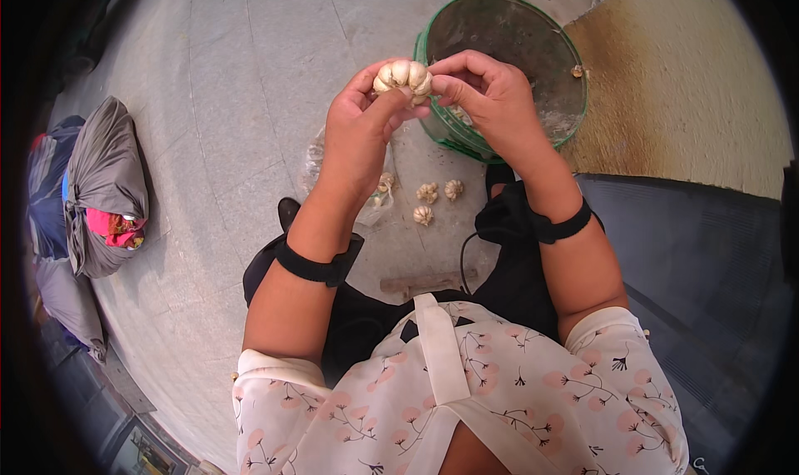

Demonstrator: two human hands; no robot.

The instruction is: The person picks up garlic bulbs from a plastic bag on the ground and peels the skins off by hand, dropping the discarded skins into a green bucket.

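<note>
My left hand [357,116] holds a whitish garlic bulb [401,73] with its cloves facing up, the thumb pressed over the lower edge. At the bulb's right side, the thumb and fingertips of my right hand [499,100] pinch its edge. Whether a bit of skin sits between those fingertips is too small to tell. Below the hands, three garlic bulbs [423,215] lie on the floor. A clear plastic bag [373,214] rests left of them, partly behind my left forearm, with more garlic [386,181] at its opening.
A green-rimmed bucket [446,134] stands just beyond my right hand, dirt and scraps inside. Right of it is a stained pale slab [686,88]. A wooden piece [424,282] lies between my legs. Stuffed grey cloth bundles [109,163] sit at far left on the tiled floor [218,131].
</note>
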